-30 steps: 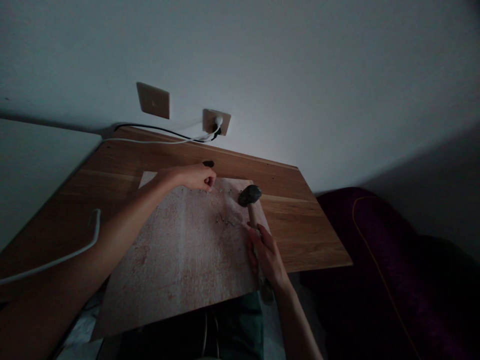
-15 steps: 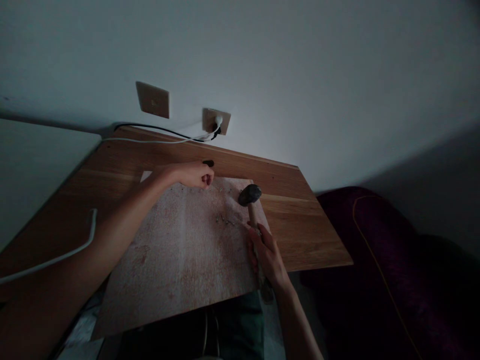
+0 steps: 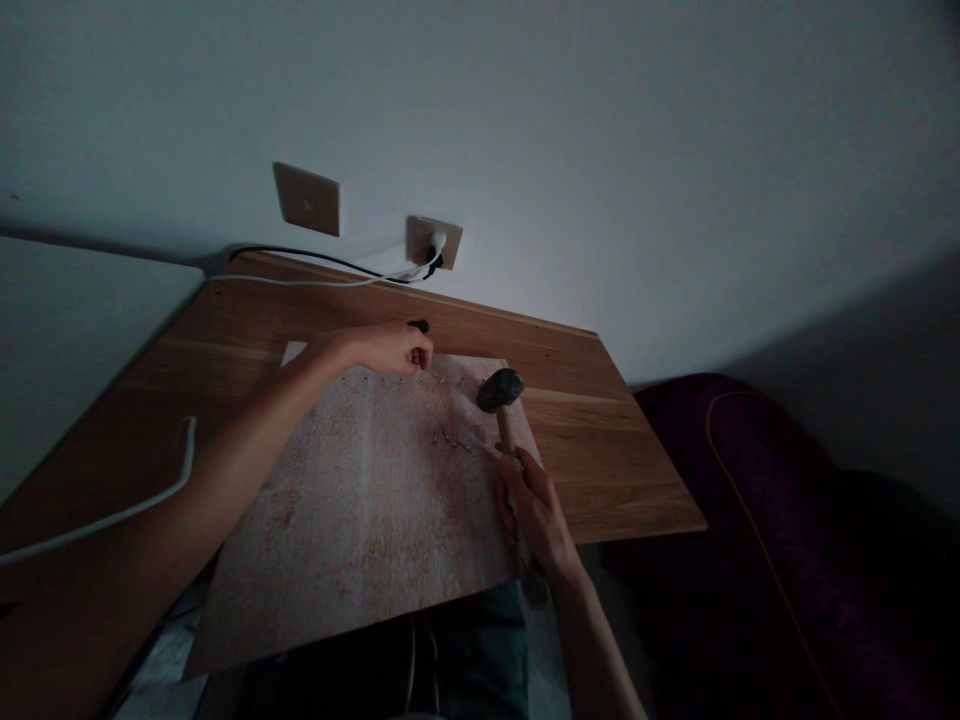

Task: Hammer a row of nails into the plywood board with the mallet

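Nearest lay the person's dark clothing and green cloth (image 3: 491, 640), with 2 pale cords (image 3: 411, 665) hanging over the dark part. Above them jutted the near edge of a pale, mottled board (image 3: 337, 520), which lay on a wooden surface (image 3: 607, 450). A purple upholstered piece (image 3: 720, 560) stood to the right.

Near the board's right edge, the right hand (image 3: 536, 510) was wrapped around the wooden handle of a hammer (image 3: 501, 390), whose handle end showed below the grip. The dark head pointed toward the far side, above the board's far right part. Left of the handle, a few small nails (image 3: 454, 442) lay loose on the board.

Farther off, a row of tiny dark marks (image 3: 365, 379) ran along the board's far edge, too small to identify. Over that row the left hand (image 3: 397, 348) was curled closed, fingertips turned down; whether it pinched anything could not be told. Just beyond it was a dark oval opening (image 3: 422, 326) in the surface. Farthest, 2 cables (image 3: 322, 284) led to plugs in a wall socket (image 3: 417, 240).
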Demonstrator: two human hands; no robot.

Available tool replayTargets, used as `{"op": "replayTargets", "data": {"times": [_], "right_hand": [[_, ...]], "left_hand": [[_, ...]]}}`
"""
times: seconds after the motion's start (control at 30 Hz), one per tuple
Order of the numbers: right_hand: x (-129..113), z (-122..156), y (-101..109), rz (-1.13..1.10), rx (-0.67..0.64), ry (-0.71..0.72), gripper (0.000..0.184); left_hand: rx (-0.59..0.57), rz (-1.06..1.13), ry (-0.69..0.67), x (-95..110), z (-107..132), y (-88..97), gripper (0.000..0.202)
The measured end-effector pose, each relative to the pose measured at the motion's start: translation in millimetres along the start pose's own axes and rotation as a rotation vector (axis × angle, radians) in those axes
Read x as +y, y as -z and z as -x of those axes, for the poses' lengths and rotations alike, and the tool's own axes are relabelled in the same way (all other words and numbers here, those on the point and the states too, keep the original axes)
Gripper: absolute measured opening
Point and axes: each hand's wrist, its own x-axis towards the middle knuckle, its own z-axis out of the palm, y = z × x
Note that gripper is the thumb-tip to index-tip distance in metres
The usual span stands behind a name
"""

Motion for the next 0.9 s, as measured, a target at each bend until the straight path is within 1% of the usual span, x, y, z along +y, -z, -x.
{"op": "replayTargets", "data": {"times": [0.13,0.23,0.37,0.47,0.67,0.77,0.9], "right_hand": [[2,-1,1,0.018,0.002,-0.001,0.045],[3,-1,1,0.013,0.002,-0.015,0.044],[1,-1,1,0.038,0.007,-0.028,0.044],[0,0,0,0.029,0.003,-0.012,0.044],[0,0,0,0.022,-0.005,0.001,0.046],[1,0,0,0.016,-0.004,-0.013,0.045],[1,-1,0,0.034,0.001,-0.006,0.047]], "left_hand": [[-0.054,0.021,-0.017,0,1,-1.0,0.012],[-0.054,0.021,-0.028,0,0,-3.0,0.008],[-0.038,0.013,-0.027,-7,1,-0.2,0.013],[-0.052,-0.006,-0.014,-11,4,3.2,0.017],[-0.104,-0.034,-0.008,-4,7,5.0,0.021],[-0.12,0.012,0.014,-6,7,7.2,0.023],[-0.125,0.167,0.018,-20,9,9.3,0.031]]}}
